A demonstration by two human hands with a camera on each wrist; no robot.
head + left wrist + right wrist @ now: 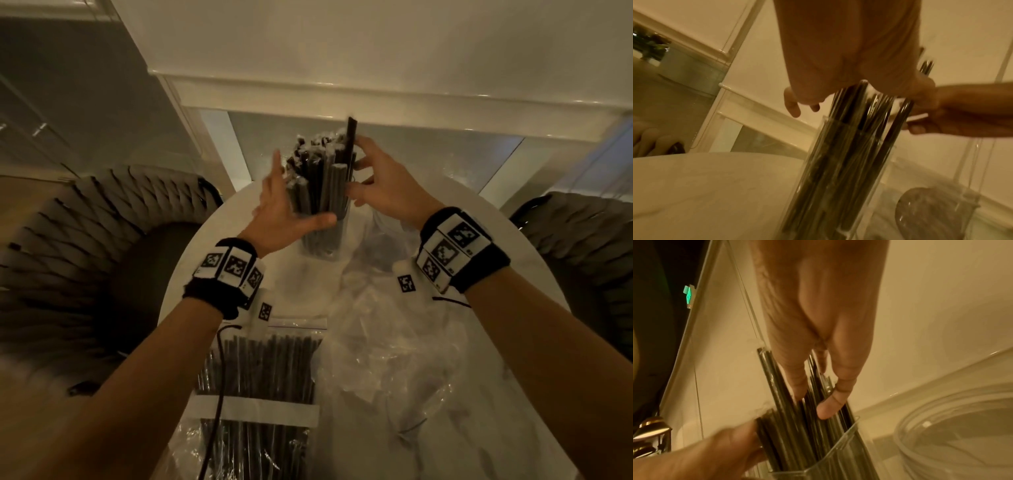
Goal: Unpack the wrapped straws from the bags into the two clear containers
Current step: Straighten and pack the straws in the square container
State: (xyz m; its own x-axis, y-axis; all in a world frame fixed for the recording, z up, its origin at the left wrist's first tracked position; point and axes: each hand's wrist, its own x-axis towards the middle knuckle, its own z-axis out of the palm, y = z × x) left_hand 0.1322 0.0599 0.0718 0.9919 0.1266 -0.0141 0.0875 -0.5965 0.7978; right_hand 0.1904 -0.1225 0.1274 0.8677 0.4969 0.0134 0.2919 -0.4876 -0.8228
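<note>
A tall clear container (320, 243) stands on the white table (294, 281), packed with dark wrapped straws (318, 178) that stick out above its rim. My left hand (287, 202) cups the bundle from the left, fingers straight and thumb across the front. My right hand (376, 185) reaches in from the right and its curled fingers (830, 404) grip several straws (789, 418); one straw (351, 144) stands higher than the rest. A second clear container (962, 443), round, stands just right of the first; nothing shows inside it. A zip bag of straws (260, 394) lies near me.
Crumpled clear bags (394, 359) cover the table's right half, in front of the containers. Woven grey chairs stand at the left (85, 257) and right (582, 236) of the table. A white wall ledge (342, 92) runs behind the table.
</note>
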